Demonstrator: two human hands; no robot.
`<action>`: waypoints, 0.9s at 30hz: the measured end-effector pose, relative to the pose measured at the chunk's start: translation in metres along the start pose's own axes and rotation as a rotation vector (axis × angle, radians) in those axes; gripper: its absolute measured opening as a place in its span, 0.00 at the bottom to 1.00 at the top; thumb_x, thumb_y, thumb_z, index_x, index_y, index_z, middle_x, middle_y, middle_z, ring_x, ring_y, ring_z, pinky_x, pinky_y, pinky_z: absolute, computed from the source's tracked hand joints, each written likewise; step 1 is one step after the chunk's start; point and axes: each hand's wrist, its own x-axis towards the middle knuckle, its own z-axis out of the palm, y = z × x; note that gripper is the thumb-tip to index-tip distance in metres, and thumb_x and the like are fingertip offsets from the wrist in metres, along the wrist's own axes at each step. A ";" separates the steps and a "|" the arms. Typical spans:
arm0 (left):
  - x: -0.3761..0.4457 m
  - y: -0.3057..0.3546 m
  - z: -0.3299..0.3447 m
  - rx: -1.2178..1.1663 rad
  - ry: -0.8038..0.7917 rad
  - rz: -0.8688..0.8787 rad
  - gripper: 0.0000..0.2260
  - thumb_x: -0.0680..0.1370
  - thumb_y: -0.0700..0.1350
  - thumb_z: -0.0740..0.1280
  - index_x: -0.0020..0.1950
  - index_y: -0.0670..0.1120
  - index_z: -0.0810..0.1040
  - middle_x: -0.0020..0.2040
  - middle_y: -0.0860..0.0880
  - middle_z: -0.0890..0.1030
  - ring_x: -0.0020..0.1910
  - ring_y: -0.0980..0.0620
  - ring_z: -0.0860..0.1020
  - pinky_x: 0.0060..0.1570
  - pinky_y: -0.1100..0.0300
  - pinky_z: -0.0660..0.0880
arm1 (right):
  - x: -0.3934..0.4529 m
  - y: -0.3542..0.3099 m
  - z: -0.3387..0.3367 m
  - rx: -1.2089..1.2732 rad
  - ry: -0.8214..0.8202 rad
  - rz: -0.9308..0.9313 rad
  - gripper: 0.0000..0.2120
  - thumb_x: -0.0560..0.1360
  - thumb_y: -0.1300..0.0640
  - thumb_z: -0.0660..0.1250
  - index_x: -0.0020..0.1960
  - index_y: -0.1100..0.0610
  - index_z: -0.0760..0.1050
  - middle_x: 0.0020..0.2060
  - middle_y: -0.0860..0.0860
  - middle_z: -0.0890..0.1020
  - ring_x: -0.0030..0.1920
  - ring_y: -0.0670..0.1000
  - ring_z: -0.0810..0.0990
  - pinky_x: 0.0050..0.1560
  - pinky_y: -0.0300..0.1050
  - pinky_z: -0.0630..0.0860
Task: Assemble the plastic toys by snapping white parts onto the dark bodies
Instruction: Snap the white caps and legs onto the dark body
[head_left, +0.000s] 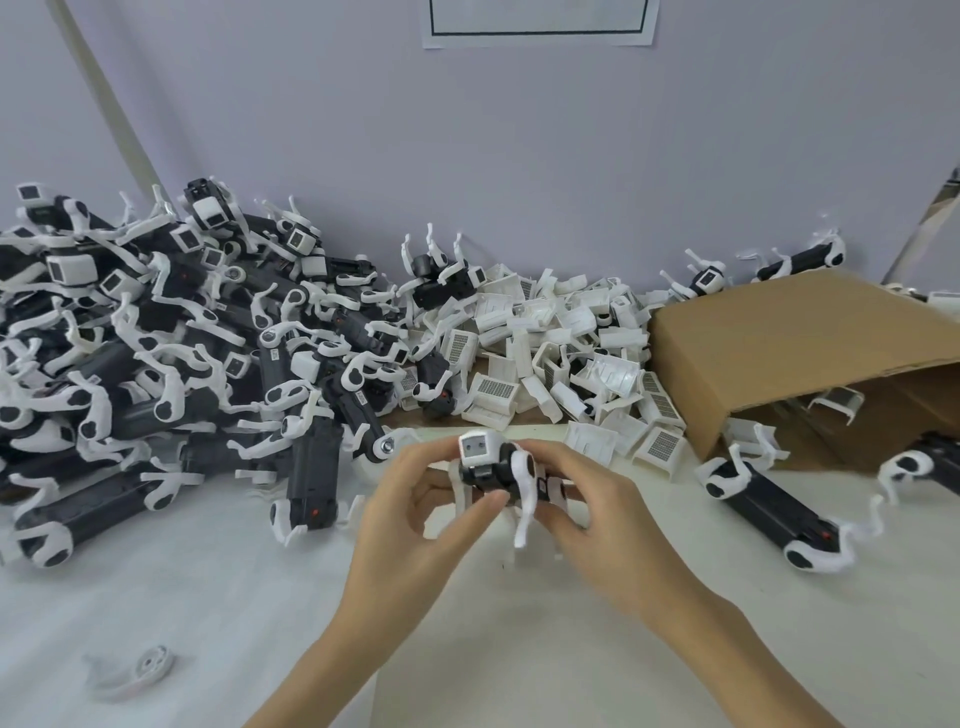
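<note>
A: Where were we at that point?

B: Mid-assembly. We had one toy (496, 470) held up over the table (208, 597), between the big pile of toys (171, 358) and the cardboard box (810, 358).

A: Hands?

B: Left hand (415, 514) pinched the front end by the white head; right hand (597, 514) curled round the dark body, thumb by a white leg.

A: Step?

B: Looked like seating a white part. Next we'd likely press till it snapped, or grab a cover from the heap of white parts (566, 364).

Two hands (415, 499), one cardboard box (810, 358), toys uncountable
</note>
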 end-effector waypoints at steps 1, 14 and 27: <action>-0.001 0.001 0.001 0.031 -0.008 0.028 0.18 0.73 0.52 0.78 0.62 0.61 0.83 0.57 0.47 0.84 0.55 0.45 0.85 0.57 0.59 0.80 | 0.001 0.001 0.000 0.003 -0.005 0.009 0.22 0.79 0.61 0.72 0.68 0.42 0.76 0.59 0.36 0.82 0.64 0.41 0.80 0.66 0.45 0.78; 0.003 0.011 -0.004 -0.110 0.015 -0.202 0.13 0.84 0.57 0.69 0.58 0.49 0.83 0.46 0.48 0.85 0.46 0.48 0.82 0.50 0.52 0.77 | 0.002 0.002 0.000 -0.179 0.076 -0.195 0.23 0.78 0.62 0.73 0.70 0.47 0.76 0.60 0.40 0.79 0.62 0.45 0.76 0.63 0.37 0.71; 0.004 0.000 -0.016 0.048 -0.169 -0.080 0.31 0.76 0.43 0.79 0.76 0.54 0.72 0.68 0.53 0.82 0.69 0.51 0.79 0.67 0.63 0.74 | 0.004 0.000 -0.023 0.254 -0.208 0.228 0.37 0.71 0.52 0.82 0.74 0.36 0.69 0.63 0.36 0.79 0.68 0.38 0.76 0.74 0.40 0.70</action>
